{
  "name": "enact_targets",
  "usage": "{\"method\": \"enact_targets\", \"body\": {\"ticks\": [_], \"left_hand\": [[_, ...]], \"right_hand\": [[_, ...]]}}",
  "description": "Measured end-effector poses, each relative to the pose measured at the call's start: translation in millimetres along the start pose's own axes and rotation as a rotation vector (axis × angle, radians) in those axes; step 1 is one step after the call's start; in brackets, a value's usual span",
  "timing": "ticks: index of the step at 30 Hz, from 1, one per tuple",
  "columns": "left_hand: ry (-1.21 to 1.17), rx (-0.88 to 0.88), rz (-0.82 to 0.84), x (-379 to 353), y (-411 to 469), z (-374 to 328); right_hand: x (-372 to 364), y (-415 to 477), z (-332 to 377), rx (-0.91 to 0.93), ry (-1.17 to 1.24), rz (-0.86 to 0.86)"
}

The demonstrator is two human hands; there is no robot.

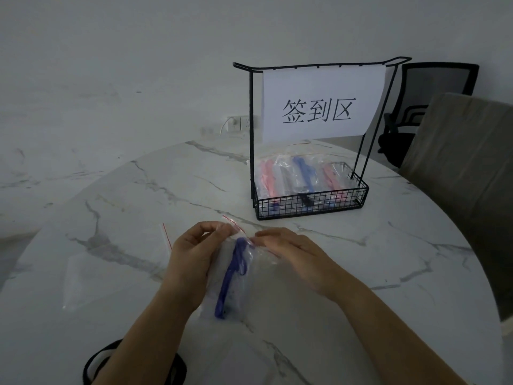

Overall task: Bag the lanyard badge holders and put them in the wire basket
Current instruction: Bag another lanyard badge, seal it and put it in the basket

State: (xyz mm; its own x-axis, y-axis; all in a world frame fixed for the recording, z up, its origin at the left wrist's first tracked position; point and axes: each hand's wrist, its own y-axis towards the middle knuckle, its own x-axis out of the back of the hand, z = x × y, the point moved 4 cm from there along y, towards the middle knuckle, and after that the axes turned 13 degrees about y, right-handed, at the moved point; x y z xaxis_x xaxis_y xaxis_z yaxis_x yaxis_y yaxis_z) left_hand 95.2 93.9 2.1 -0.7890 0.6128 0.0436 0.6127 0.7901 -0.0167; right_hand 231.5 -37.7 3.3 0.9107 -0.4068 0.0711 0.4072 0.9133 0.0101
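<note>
A clear zip bag (244,273) with a red seal strip holds a blue lanyard badge holder (231,276) and hangs just above the marble table. My left hand (194,251) pinches the bag's top edge at its left end. My right hand (288,251) pinches the same edge at its right end. The black wire basket (311,202) stands beyond my hands, to the right. Inside it lean several bagged holders with pink and blue lanyards (301,173).
An empty clear zip bag (116,276) lies flat on the table left of my left hand. A paper sign (322,104) hangs from the basket's tall frame. Two chairs (458,151) stand at the right. A black strap (97,362) lies at the table's near edge.
</note>
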Motion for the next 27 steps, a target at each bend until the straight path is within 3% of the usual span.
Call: {"method": "enact_targets", "body": {"ticks": [4,6,10,14,17,21,27], "left_hand": [[-0.257,0.044,0.025,-1.4,-1.8,-1.0],[-0.304,0.046,0.053,-5.0,-3.0,-0.9],[-0.266,-0.071,0.075,-7.6,-6.8,-9.0],[-0.237,-0.147,0.128,-10.4,-10.8,-17.9],[-0.230,-0.155,0.148,-13.8,-12.7,-20.2],[-0.253,-0.133,0.137,-15.0,-13.4,-18.3],[-0.243,0.020,0.145,-15.4,-11.4,-8.7]], "right_hand": [[4.6,2.6,8.9,0.082,0.289,-0.053],[10.8,1.2,11.1,0.162,0.324,-0.127],[20.8,-4.6,26.4,0.398,0.312,-0.284],[27.4,-10.7,37.2,0.484,0.442,-0.325],[25.1,-9.7,38.6,0.362,0.471,-0.244],[13.2,-8.2,25.2,0.058,0.214,-0.037],[16.9,-7.1,17.3,-0.028,0.260,-0.044]]}}
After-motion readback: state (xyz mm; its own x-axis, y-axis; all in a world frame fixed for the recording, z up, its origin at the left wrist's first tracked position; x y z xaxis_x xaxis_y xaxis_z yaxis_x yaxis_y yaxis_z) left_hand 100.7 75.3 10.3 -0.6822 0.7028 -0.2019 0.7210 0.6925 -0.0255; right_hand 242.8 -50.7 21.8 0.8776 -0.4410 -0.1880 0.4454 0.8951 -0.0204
